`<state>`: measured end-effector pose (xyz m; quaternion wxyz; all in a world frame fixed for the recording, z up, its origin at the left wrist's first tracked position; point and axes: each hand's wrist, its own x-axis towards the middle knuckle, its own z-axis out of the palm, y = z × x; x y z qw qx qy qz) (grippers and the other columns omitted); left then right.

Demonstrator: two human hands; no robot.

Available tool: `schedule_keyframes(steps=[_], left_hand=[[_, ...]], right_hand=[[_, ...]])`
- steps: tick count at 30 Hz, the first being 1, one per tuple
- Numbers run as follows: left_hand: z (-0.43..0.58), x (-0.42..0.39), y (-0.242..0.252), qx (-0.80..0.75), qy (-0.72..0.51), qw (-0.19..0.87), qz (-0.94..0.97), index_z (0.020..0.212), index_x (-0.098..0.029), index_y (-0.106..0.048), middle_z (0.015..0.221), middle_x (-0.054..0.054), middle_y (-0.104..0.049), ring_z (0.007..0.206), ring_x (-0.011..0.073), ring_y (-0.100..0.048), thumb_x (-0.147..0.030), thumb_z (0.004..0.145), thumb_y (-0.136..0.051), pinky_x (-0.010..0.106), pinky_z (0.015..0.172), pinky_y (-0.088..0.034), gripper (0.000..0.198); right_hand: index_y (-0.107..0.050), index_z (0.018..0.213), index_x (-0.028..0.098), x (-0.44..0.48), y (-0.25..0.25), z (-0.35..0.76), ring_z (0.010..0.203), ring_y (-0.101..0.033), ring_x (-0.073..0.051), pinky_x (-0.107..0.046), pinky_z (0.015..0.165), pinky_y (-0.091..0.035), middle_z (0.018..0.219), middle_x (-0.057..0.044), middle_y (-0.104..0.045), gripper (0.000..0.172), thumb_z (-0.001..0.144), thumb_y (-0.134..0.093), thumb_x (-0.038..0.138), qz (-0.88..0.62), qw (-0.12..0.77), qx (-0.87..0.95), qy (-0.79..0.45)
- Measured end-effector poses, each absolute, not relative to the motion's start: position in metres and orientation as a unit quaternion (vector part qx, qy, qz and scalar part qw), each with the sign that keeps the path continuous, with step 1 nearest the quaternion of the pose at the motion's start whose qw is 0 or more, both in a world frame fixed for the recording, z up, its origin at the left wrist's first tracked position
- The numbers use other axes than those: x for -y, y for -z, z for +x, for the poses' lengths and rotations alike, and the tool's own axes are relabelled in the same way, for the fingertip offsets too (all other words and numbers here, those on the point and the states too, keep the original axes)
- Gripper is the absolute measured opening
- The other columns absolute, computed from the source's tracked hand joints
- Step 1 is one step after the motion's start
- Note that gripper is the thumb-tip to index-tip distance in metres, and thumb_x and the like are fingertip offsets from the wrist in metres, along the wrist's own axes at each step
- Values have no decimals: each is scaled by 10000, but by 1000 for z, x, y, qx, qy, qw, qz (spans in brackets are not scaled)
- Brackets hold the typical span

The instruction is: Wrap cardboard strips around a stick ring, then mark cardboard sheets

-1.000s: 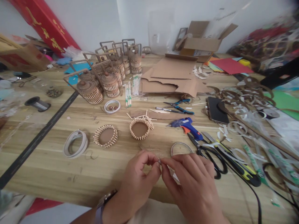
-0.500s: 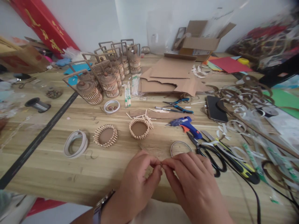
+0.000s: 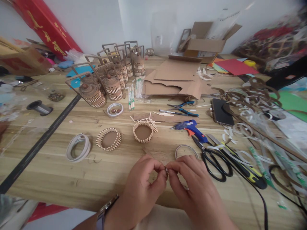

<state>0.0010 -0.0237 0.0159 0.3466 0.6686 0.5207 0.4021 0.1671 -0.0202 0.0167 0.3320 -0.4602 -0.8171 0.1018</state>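
My left hand (image 3: 144, 183) and my right hand (image 3: 192, 188) meet at the near edge of the wooden table (image 3: 55, 179), fingertips pinched together on one tiny piece, perhaps a small metal ring (image 3: 166, 169); it is too small to name surely. Just beyond my fingers lie a thin wire hoop (image 3: 186, 150) and two round cardboard bases ringed with short sticks (image 3: 143, 131) (image 3: 108, 139). A wristwatch (image 3: 105, 209) shows on my left wrist.
Black scissors (image 3: 213, 161), a blue glue gun (image 3: 190, 127), pliers (image 3: 183, 108), a phone (image 3: 222, 111) and curled paper strips lie to the right. Finished stick lanterns (image 3: 105, 84), cardboard sheets (image 3: 177, 78), a box (image 3: 206, 41), a tape roll (image 3: 78, 147) and a wire spool (image 3: 39, 107) lie further off.
The hands stay together in front of me; the fingers have shifted slightly around the small piece, and the right hand has turned a little.
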Motion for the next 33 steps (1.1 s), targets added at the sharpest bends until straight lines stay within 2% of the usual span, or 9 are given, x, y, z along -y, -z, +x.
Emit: schedule_keyframes(steps=[6, 11, 16, 22, 26, 28, 33], left_hand=[[0, 23, -17, -530, -389, 364, 660, 740, -210, -582, 745, 4, -639, 711, 148, -600, -175, 870, -513, 238, 667, -450, 151], [0, 24, -15, -530, -390, 340, 672, 749, -211, -586, 739, -1, -635, 706, 147, -597, -142, 848, -516, 239, 662, -449, 139], [1, 25, -14, -524, -388, 342, 677, 740, -208, -580, 735, -9, -626, 710, 138, -594, -127, 834, -523, 229, 669, -446, 137], [0, 25, -14, -516, -413, 371, 652, 793, -209, -595, 790, 0, -638, 759, 143, -610, -158, 853, -518, 231, 706, -462, 110], [-4, 26, -13, -530, -431, 412, 603, 860, -204, -627, 870, 29, -673, 838, 166, -637, -231, 906, -514, 250, 755, -481, 125], [-7, 26, -12, -547, -440, 439, 562, 889, -204, -640, 907, 48, -694, 888, 190, -647, -288, 925, -509, 253, 728, -487, 160], [-14, 24, -7, -596, -463, 463, 465, 832, -210, -634, 845, 45, -694, 847, 211, -631, -382, 868, -593, 245, 627, -460, 181]], right_hand=[[-647, 861, 244, 18, -18, 167, 716, -626, -159, -294, 644, -468, 762, 0, -648, 170, 943, -526, 157, -470, 336, 797, -176], [-680, 875, 243, 17, -18, 170, 723, -629, -153, -304, 661, -452, 763, 5, -660, 129, 910, -591, 157, -456, 340, 812, -128], [-657, 817, 240, 17, -17, 169, 709, -609, -151, -307, 661, -431, 729, 10, -642, 157, 902, -579, 133, -461, 340, 811, -119], [-553, 693, 234, 11, -19, 162, 598, -571, -128, -257, 577, -440, 635, 36, -575, 200, 848, -525, 111, -506, 393, 743, -193], [-522, 674, 240, 4, -12, 165, 564, -554, -138, -248, 533, -441, 606, 29, -562, 206, 874, -505, 190, -545, 424, 689, -221], [-535, 676, 242, -1, -5, 175, 561, -563, -149, -253, 517, -442, 608, 16, -581, 216, 889, -495, 241, -575, 420, 663, -229], [-593, 724, 242, -11, 12, 211, 471, -555, -163, -271, 462, -383, 568, 5, -626, 269, 916, -500, 405, -673, 325, 640, -179]])
